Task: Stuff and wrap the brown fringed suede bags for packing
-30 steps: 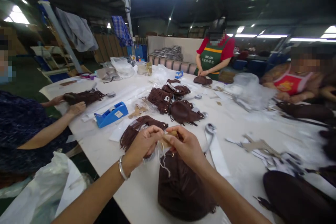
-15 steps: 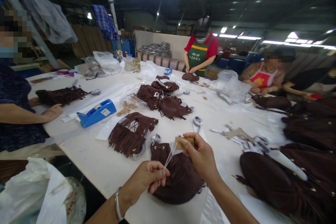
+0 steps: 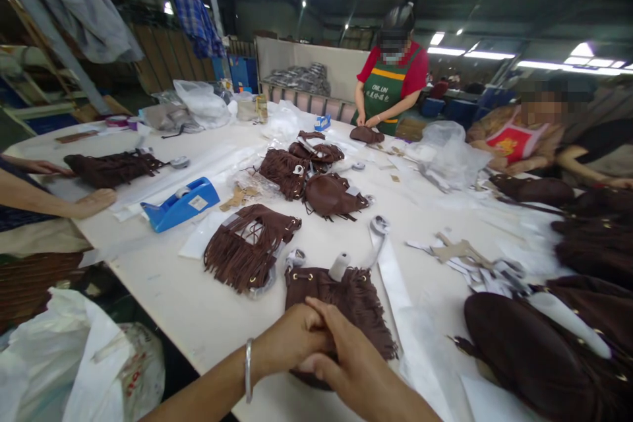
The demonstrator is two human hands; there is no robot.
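Brown bag (image 3: 309,287) by the tabletop's (image 3: 158,280) near edge looks part done, pale roll (image 3: 339,266) at its top, fringe (image 3: 374,313) uncovered, left hand (image 3: 293,339) and right hand (image 3: 350,357) touching over it, grip hidden, can't tell if anything's held.

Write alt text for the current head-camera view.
A person's left hand, a silver bangle on its wrist, meets the right hand over a dark brown fringed bag on a white table. More brown bags and a blue tape dispenser lie nearby, with co-workers around the table.
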